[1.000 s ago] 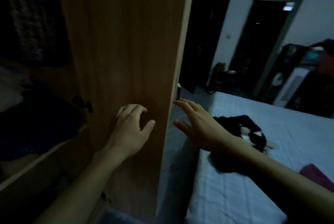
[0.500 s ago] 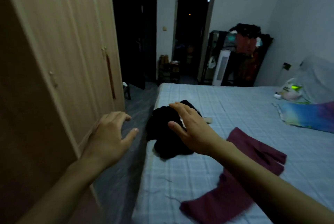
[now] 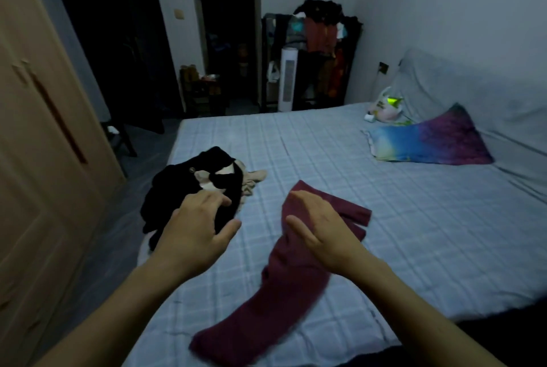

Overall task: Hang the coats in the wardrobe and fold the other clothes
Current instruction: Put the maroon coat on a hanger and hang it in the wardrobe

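Here the maroon garment (image 3: 284, 286) lies flat on the bed (image 3: 414, 218) in the near centre, a long strip whose axis runs from 7 o'clock at the near edge up to 1 o'clock, where it ends in a short forked end. The right hand (image 3: 322, 233) is over that upper part, palm down, fingers straight and lightly spread, gripping nothing; whether the palm touches the cloth or hovers just above cannot be told. It is plainly the nearer hand to this piece.

At 10 o'clock from the maroon garment sits the black garment (image 3: 189, 192), bunched in a heap near the bed's left edge with pale cloth (image 3: 251, 183) showing beside and under it. The left hand (image 3: 195, 233) is over its near side, fingers loosely extended, thumb out, holding nothing; contact uncertain.

Judgement: each hand has one garment right below it. The maroon strip would fold across its long axis, far end towards the near end.

Closed wardrobe doors (image 3: 44, 174) stand at 9 o'clock. A multicoloured pillow (image 3: 429, 141) lies at 2 o'clock, well apart, and a clothes rack (image 3: 316, 50) at 12.

Writing: none legible. A small round emblem on the black garment is too small to read.
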A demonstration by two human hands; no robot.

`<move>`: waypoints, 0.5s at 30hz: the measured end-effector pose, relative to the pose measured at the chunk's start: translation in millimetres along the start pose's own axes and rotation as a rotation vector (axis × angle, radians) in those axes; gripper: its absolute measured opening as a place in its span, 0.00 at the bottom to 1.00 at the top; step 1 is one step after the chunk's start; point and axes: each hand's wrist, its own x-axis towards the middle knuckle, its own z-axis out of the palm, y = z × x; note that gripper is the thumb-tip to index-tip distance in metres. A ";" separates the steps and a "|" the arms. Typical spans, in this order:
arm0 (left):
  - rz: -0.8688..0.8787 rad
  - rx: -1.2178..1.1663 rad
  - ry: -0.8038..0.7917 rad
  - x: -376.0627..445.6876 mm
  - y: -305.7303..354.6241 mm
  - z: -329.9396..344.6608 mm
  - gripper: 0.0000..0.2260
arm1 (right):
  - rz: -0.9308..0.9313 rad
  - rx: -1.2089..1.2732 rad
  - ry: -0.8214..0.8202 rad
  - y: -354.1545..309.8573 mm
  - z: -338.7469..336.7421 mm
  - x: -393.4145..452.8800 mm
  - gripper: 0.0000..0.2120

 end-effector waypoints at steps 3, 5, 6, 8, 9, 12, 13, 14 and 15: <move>0.060 -0.010 -0.054 28.0 21.9 24.9 0.25 | 0.110 0.003 0.050 38.1 -15.9 -11.8 0.44; 0.118 -0.020 -0.085 47.0 36.3 41.1 0.22 | 0.181 0.008 0.073 56.6 -26.2 -21.3 0.40; 0.145 -0.035 -0.100 57.5 43.8 49.6 0.21 | 0.201 0.004 0.087 65.3 -31.7 -25.1 0.39; 0.187 -0.081 -0.126 78.2 59.7 64.1 0.24 | 0.230 -0.016 0.124 82.1 -41.9 -29.9 0.37; 0.207 -0.111 -0.137 90.1 67.5 73.5 0.25 | 0.246 -0.036 0.148 90.6 -48.1 -30.4 0.35; 0.244 -0.174 -0.166 117.6 83.9 97.2 0.28 | 0.284 -0.097 0.185 104.7 -67.1 -29.0 0.27; 0.245 -0.202 -0.184 126.7 84.5 105.4 0.28 | 0.306 -0.112 0.174 108.0 -71.2 -25.4 0.28; 0.241 -0.233 -0.197 134.9 82.7 112.9 0.26 | 0.326 -0.129 0.156 111.2 -73.9 -20.4 0.30; 0.238 -0.261 -0.200 142.9 78.9 120.5 0.25 | 0.333 -0.152 0.149 115.0 -75.5 -14.8 0.32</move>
